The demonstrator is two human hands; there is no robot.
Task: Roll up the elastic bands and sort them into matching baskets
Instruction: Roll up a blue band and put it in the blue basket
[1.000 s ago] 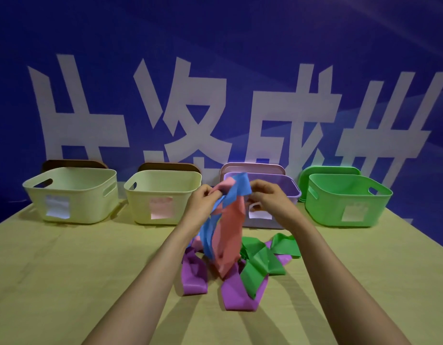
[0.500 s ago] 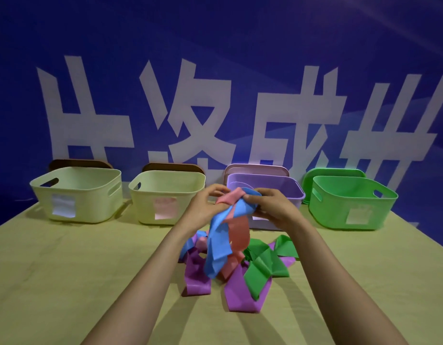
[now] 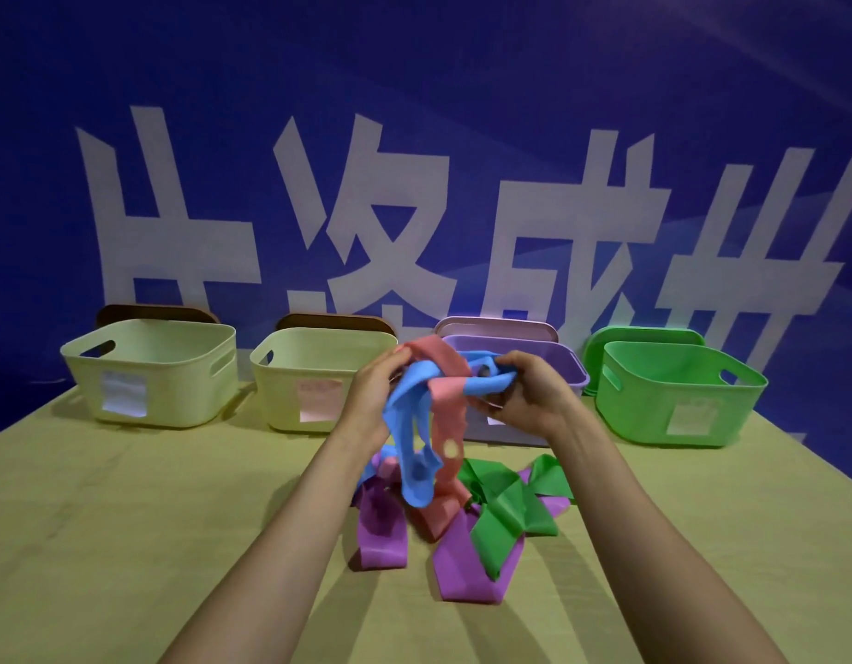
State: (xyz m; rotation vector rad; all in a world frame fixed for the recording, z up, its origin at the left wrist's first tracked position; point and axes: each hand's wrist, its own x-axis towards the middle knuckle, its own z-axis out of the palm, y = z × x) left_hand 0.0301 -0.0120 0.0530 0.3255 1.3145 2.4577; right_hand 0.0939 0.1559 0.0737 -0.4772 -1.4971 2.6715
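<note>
Head view: two bare arms reach out over the table (image 3: 126, 543). On it, close in, lie a purple band (image 3: 455, 563) and a green band (image 3: 507, 510), loose and flat, touching each other.

Just above them hang a blue band (image 3: 409, 424) and a pink band (image 3: 445, 424), crossed over each other. The left hand (image 3: 371, 400) curls its fingers round the two near their top. The right hand (image 3: 529, 400) pinches a bunch of the blue one. A second ago the blue end stuck out flat between the hands. Now it is scrunched up in the right hand, and the pink one loops over the top. I think the blue roll is only just starting, and the pink one must come free first.

Behind stand four baskets: a left cream basket (image 3: 150, 376), a second cream basket (image 3: 309, 381), a purple basket (image 3: 565, 371) and a green basket (image 3: 673, 395). I see no band in any.

The white label (image 3: 123, 394), pink label (image 3: 318, 400) and pale label (image 3: 691, 416) show no words I can read. The blue wall (image 3: 414, 88) has big white Chinese signs, cut off at the bottom.
</note>
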